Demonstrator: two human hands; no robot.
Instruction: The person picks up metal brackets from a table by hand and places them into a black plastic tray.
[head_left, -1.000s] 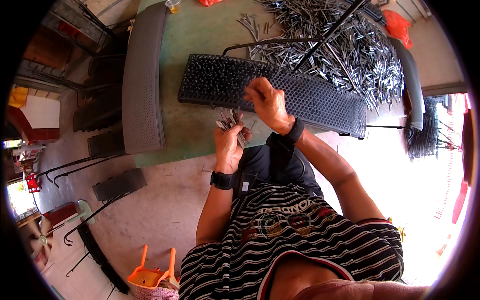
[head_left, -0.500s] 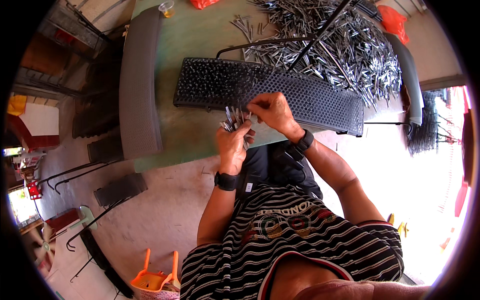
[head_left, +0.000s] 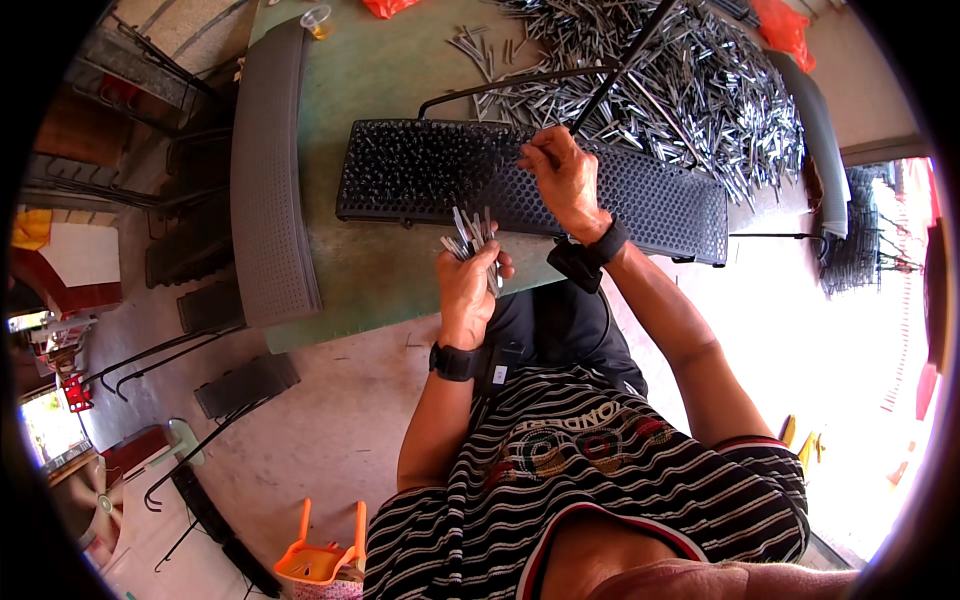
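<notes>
Over perforated panel, aim right hand squarely at holes (fingertips together, can't tell on what); beside panel, fan strips clamped in left hand.

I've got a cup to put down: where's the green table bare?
Two patches of green table: one beyond the black perforated panel, between the grey stack and the silvery strips; another in front of the panel's left end, between the stack and the left hand. Far right is crowded with strips; the right hand is over the panel.
</notes>
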